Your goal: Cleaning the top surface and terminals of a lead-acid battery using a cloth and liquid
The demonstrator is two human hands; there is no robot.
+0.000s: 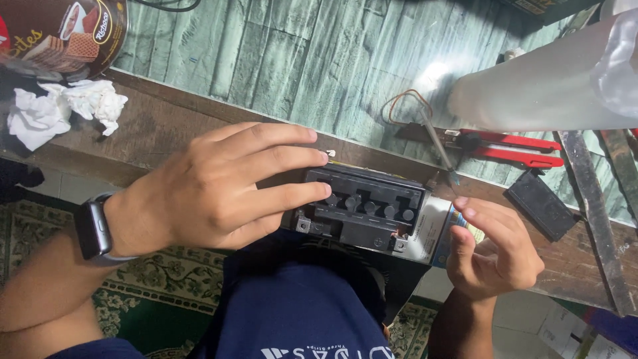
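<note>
Closest to the camera is our dark blue shirt (pixel 299 319), at the bottom of the view, above a green patterned carpet (pixel 153 299). Our left hand (pixel 219 189) lies flat with the fingers stretched out and slightly spread; the fingertips rest on the top of a black battery (pixel 362 209), which stands at the edge of the wooden workbench (pixel 159 126), just in front of our body. This hand grips nothing, it only presses. A grey smartwatch (pixel 96 229) is on the left wrist. Our right hand (pixel 492 252) is at the right end of the battery, with the fingers curled loosely and the thumb up beside the battery's blue and white label; we cannot tell if it pinches something small. Behind the battery we see red-handled pliers (pixel 512 147), a screwdriver (pixel 438 146) and, at far left, crumpled white tissue (pixel 63 110).
</note>
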